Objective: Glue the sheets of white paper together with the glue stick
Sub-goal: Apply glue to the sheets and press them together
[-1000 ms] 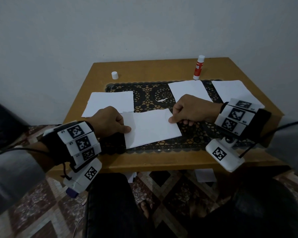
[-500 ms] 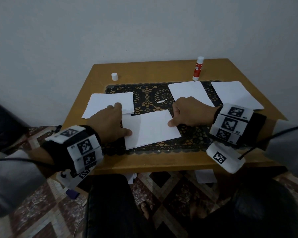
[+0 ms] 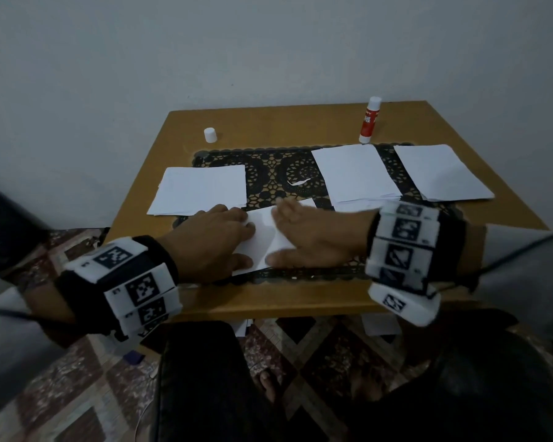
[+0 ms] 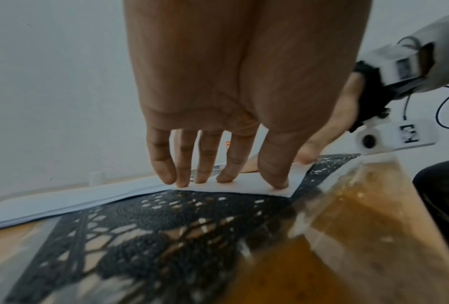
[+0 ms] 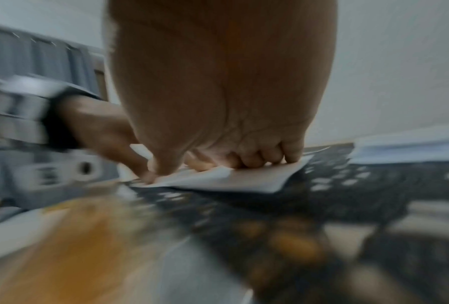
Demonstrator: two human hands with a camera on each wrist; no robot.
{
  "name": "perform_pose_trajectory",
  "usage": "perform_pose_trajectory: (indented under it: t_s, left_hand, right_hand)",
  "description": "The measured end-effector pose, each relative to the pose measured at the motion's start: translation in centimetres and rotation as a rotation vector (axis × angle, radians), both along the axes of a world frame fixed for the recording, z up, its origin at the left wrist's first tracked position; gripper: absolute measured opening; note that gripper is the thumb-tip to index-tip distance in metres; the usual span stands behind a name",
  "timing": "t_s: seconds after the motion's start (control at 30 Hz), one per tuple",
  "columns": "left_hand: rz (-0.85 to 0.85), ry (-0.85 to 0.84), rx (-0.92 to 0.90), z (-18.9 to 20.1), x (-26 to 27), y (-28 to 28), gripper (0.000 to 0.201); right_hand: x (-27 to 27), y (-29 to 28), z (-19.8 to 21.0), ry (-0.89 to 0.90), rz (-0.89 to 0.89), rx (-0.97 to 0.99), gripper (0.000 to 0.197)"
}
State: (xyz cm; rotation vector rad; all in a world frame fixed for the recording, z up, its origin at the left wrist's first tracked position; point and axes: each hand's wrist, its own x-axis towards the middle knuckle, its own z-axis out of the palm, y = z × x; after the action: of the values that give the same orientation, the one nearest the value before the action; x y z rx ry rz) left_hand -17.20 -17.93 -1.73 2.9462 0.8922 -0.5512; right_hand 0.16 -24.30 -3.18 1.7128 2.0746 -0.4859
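A white sheet [image 3: 264, 239] lies on the black lace mat [image 3: 268, 165] near the table's front edge. My left hand [image 3: 237, 240] lies flat on its left part, and in the left wrist view its straight fingers [image 4: 166, 164] press on the paper [image 4: 257, 186]. My right hand [image 3: 284, 234] lies across the sheet's right part, fingers spread, palm down. The right wrist view is blurred, with my right hand [image 5: 210, 164] bearing on the paper [image 5: 259, 179]. The red-and-white glue stick [image 3: 368, 122] stands uncapped at the back right. Its white cap [image 3: 210, 135] stands at the back left.
A paper stack [image 3: 201, 189] lies at the left, another stack [image 3: 355, 173] right of centre and a third sheet [image 3: 441, 172] at the far right. A small paper scrap [image 3: 297, 181] lies on the mat. The wooden table [image 3: 300, 126] stands against a wall.
Both hands went from holding the sheet's side edges to lying flat on it. The right hand slid left across the paper toward the left hand.
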Motion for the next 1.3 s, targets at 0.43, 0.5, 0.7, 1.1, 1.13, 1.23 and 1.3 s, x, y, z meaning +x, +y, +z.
perform_pose_trajectory:
  t_s: [0.43,0.5,0.7,1.1,1.13,1.23,1.3]
  left_hand:
    - [-0.018,0.04,0.025,-0.1,-0.2,-0.4,0.059]
    - [-0.038,0.076,0.047,-0.5,-0.6,-0.6,0.063]
    - [-0.127,0.085,0.03,-1.2,-0.6,-2.7,0.07]
    - [-0.157,0.201,-0.189,0.1,0.7,-3.7,0.076]
    - [-0.121,0.198,-0.193,0.2,1.4,-3.2,0.076]
    - [0.024,0.207,-0.147,0.3,3.0,-1.0,0.076]
    - [-0.006,0.214,-0.174,0.1,3.7,-0.7,0.077]
  right_hand:
    - [1.2,0.2,-0.1,-0.022,-0.066,0.009,0.099]
    - [0.6,-1.1,-0.5,-0.024,0.014,-0.015,0.102]
    - [2.2,-0.5,0.1,-0.009,-0.053,-0.017,0.089]
    - [2.8,0.2,0.0,0.0,-0.049,-0.027,0.077]
    - [2.9,0.2,0.0,0.008,-0.053,-0.027,0.078]
    - [3.2,0.3,0.1,0.032,-0.066,-0.02,0.081]
    - [3.4,0.4,0.0,0.043,-0.074,0.006,0.085]
